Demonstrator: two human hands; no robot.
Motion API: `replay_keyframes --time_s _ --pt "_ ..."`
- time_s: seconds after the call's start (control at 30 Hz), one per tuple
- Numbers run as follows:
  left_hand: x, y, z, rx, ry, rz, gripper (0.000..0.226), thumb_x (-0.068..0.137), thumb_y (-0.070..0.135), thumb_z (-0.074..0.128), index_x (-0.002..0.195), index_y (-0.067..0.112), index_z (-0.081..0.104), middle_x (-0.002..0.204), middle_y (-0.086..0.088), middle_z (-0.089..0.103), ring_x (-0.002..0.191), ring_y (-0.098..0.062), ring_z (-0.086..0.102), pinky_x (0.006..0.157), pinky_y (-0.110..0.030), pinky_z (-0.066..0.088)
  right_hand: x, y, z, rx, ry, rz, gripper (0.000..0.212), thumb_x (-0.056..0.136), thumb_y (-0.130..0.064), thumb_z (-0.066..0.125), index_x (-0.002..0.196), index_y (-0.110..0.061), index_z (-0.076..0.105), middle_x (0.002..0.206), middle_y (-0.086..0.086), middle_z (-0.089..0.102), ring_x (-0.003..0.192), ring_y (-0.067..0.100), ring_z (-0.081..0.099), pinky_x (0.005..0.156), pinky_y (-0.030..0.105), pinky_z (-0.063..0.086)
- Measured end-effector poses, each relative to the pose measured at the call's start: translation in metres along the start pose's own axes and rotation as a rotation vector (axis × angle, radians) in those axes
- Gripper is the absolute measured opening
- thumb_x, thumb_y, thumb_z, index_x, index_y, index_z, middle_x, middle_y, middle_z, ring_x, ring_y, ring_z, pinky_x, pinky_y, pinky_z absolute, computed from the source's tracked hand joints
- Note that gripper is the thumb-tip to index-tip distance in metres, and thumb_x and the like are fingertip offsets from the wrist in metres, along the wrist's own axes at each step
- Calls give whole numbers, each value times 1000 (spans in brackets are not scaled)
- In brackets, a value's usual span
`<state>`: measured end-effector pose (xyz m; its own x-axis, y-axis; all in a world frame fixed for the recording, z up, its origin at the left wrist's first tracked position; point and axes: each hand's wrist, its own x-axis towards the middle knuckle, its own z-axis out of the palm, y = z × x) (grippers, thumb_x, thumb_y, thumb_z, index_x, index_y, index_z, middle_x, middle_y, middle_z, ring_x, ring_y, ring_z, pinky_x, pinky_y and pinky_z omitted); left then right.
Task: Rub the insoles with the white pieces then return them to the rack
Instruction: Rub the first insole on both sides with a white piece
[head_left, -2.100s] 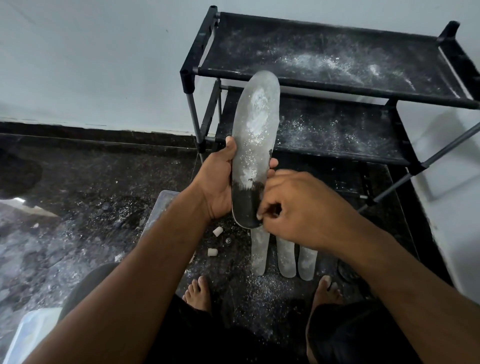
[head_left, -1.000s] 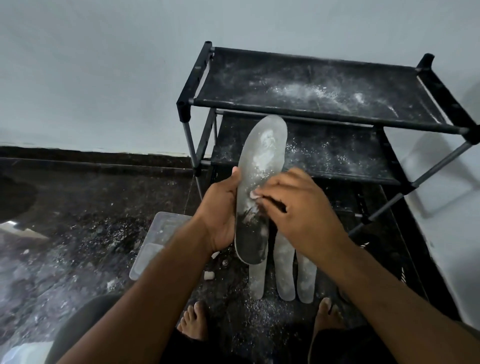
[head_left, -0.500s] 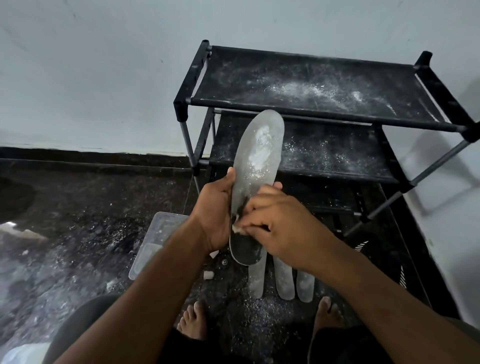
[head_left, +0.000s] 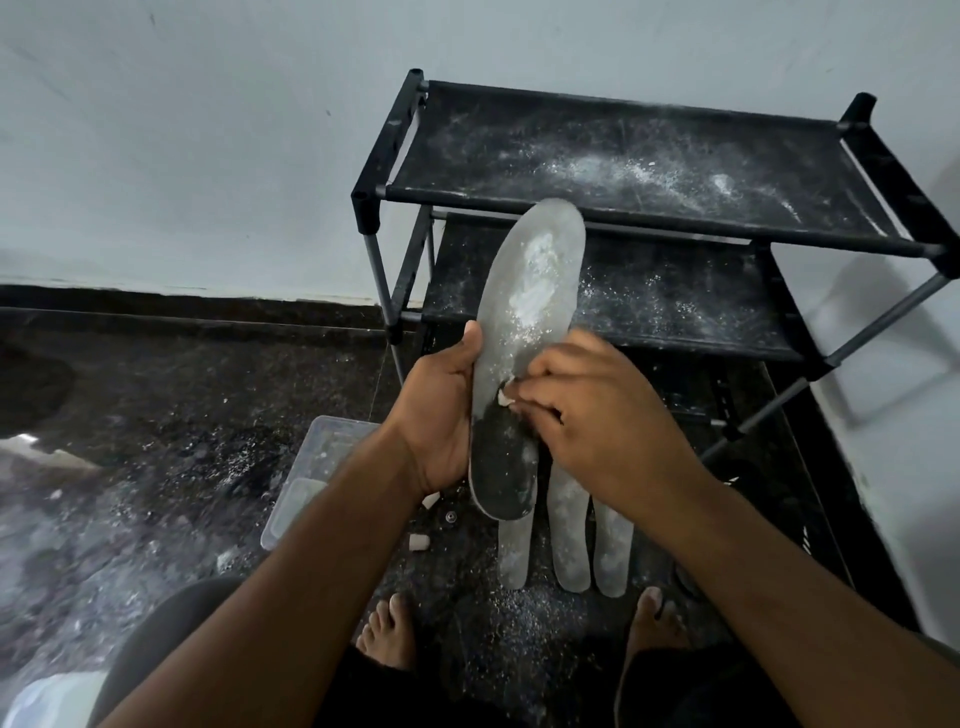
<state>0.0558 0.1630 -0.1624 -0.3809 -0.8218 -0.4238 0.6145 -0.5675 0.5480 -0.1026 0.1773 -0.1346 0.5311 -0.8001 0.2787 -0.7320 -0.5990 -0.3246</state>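
My left hand (head_left: 439, 415) grips a long insole (head_left: 530, 306) by its left edge and holds it upright in front of the black rack (head_left: 644, 156). The insole's upper part is whitened with powder; its heel end (head_left: 501, 467) is still dark. My right hand (head_left: 587, 415) pinches a small white piece (head_left: 503, 399) and presses it on the insole at the border between white and dark. Three whitened insoles (head_left: 569, 535) lie side by side on the floor below my hands.
A clear plastic box (head_left: 317, 467) sits on the dark stone floor left of my left forearm. Two loose white pieces (head_left: 418, 542) lie near it. Both rack shelves are dusted with powder. My bare feet (head_left: 389, 631) stand close to the floor insoles. A pale wall rises behind.
My right hand has rubbed the white piece up and down the insole's middle, and now sits slightly higher than half a second ago. The left hand's grip is unchanged.
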Motion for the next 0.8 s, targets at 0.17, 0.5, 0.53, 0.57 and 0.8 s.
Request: replay_keyframes --time_s 0.17,0.5,0.53,0.57,0.8 --pt "0 0 -3 9 28 -7 63 109 49 32 129 -2 63 126 -28 68 107 -33 72 95 -43 59 -2 -10 7 270 -182 40 11 87 -25 71 94 -22 78 85 -13 62 89 1 45 78 21 41" --pt "3 -3 -3 59 28 2 59 109 45 38 137 -3 60 131 -23 62 123 -36 60 112 -44 43 2 -13 15 224 -64 -21 12 89 -24 68 98 -24 76 87 -14 60 91 8 44 82 35 43" --pt "2 -2 -4 60 28 -1 60 109 46 38 135 -2 61 129 -23 64 120 -36 62 110 -44 44 1 -12 11 239 -77 -27 13 89 -27 68 98 -26 76 86 -17 60 91 6 43 81 33 41" --pt "2 -2 -5 56 19 -2 58 109 46 37 132 -1 63 122 -21 66 112 -33 65 104 -44 47 2 -8 8 234 -44 -13 14 88 -29 68 99 -26 76 86 -18 59 90 5 42 81 32 39" --pt "3 -6 -2 48 1 7 54 110 43 37 113 -1 70 95 -16 73 83 -25 74 71 -32 62 6 -12 16 158 -25 -2 10 89 -20 68 95 -20 76 87 -12 59 89 7 41 81 30 39"
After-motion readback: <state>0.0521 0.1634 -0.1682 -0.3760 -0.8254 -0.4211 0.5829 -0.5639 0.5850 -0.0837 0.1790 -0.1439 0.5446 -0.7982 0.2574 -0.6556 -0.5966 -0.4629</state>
